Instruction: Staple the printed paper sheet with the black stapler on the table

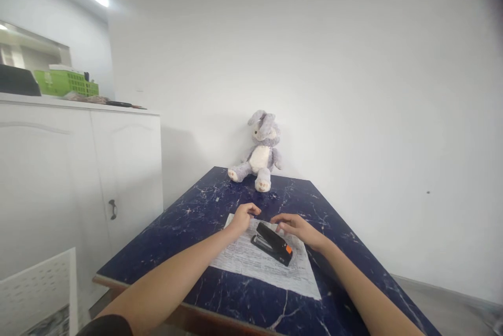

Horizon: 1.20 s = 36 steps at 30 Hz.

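Note:
A black stapler (271, 243) with an orange patch near its rear lies on a printed sheet of paper (236, 257). Its top arm is raised at an angle from the base. My left hand (245, 216) is over the far left part of the sheet, fingers loosely bent and pointing right, nothing seen in them. On the other side, my right hand (297, 226) is just right of the stapler's upper arm, its fingers apart and reaching left. Whether its fingertips touch the stapler I cannot tell.
The dark blue marbled table (188, 231) carries the sheet, and a grey plush rabbit (261, 150) sits at its far end against the wall. White cabinets (129, 158) stand left, with a green basket (70, 82) on top. A white perforated bin (39, 283) is at lower left.

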Motion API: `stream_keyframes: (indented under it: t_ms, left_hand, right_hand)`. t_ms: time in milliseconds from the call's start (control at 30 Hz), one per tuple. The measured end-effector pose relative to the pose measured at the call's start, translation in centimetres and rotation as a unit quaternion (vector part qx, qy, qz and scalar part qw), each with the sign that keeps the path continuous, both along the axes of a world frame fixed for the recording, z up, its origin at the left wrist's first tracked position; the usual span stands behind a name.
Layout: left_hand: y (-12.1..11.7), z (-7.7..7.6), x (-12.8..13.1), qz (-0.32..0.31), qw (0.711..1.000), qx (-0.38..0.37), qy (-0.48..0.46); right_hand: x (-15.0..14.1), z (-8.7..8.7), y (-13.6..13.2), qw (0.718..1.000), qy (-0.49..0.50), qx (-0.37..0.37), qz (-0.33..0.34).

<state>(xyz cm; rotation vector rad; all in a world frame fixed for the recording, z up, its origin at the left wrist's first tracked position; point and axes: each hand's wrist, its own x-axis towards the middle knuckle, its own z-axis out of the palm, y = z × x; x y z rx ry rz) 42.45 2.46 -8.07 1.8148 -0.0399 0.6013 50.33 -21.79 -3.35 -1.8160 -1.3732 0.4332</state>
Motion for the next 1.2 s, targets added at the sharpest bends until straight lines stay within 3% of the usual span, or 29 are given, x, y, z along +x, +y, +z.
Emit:
stream_keyframes:
  t_ms: [100,300,567,700,833,900,967,1100,1200]
  left_hand:
    - [-0.1,-0.3,0.1,0.012,0.999,-0.025,0.027]
    - [-0.1,0.0,0.0,0.006,0.997,0.075,0.028]
    - [0.0,-0.2,0.7,-0.016,0.990,0.124,0.057]
    - [-0.5,-0.1,0.2,-0.021,0.980,0.192,0.050]
    - [-1.0,0.3,-0.4,-0.011,0.970,0.238,0.038]
    - [-1.1,0.5,-0.5,-0.011,0.969,0.242,0.050]
    - [-1.2,0.6,-0.5,0.000,0.970,0.232,0.067]
    - [-1.4,0.7,-0.5,0.045,0.972,0.210,0.096]
    - [-1.6,0.7,-0.4,0.056,0.979,0.175,0.087]
  right_hand:
    - [-0.7,0.9,-0.8,0.996,0.044,-0.012,0.079]
    - [-1.7,0.8,-0.4,0.995,-0.022,-0.053,0.087]
    - [-0.8,1.0,-0.5,0.989,-0.071,-0.036,0.125]
    - [-0.2,1.1,-0.8,0.984,-0.140,-0.025,0.109]
    - [1.0,0.7,-0.9,0.992,-0.121,0.029,-0.003]
    - [1.6,0.2,-0.8,0.991,-0.115,0.038,-0.047]
    - [1.8,-0.3,-0.6,0.992,-0.112,0.033,-0.045]
    - [1.3,-0.2,-0.4,0.995,-0.098,0.028,0.006]
    - [1.4,0.3,-1.1,0.998,-0.011,0.013,0.066]
